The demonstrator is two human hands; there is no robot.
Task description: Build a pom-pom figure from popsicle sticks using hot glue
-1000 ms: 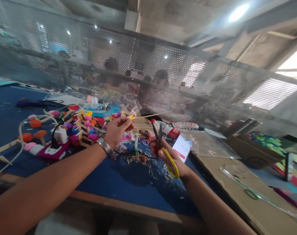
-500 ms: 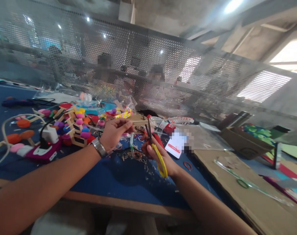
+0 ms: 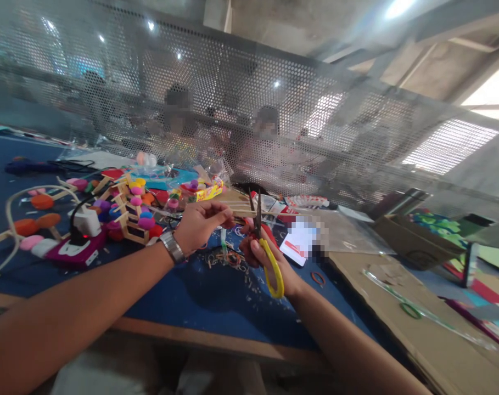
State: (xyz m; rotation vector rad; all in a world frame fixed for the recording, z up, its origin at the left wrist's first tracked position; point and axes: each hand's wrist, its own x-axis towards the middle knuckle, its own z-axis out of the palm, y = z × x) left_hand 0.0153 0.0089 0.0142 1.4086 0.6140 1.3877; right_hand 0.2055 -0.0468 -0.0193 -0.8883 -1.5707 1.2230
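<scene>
My left hand point(image 3: 202, 226), with a metal watch on the wrist, pinches thin pale wooden sticks point(image 3: 281, 213) between thumb and fingers. They reach rightward, past the scissors. Yellow-handled scissors point(image 3: 274, 271) are gripped in my right hand point(image 3: 280, 263), blades pointing up and spread apart. The sticks cross at the blades; whether metal touches wood I cannot tell. Below the hands, rubber bands and small scraps point(image 3: 228, 258) lie on the blue table point(image 3: 183, 323). A phone with a lit screen point(image 3: 296, 241) rests just right of the scissors.
Colourful pom-poms on little wooden frames point(image 3: 129, 214) crowd the left side, near a purple power strip point(image 3: 74, 249) with a plugged-in charger. Cardboard point(image 3: 368, 307) covers the right side, with a cardboard box point(image 3: 418, 241) behind. A perforated metal screen point(image 3: 233, 93) stands at the back; people sit beyond it.
The sticks now extend farther right, beyond the scissors. The blades have spread wider. My left hand has shifted slightly right, and the view has moved a little.
</scene>
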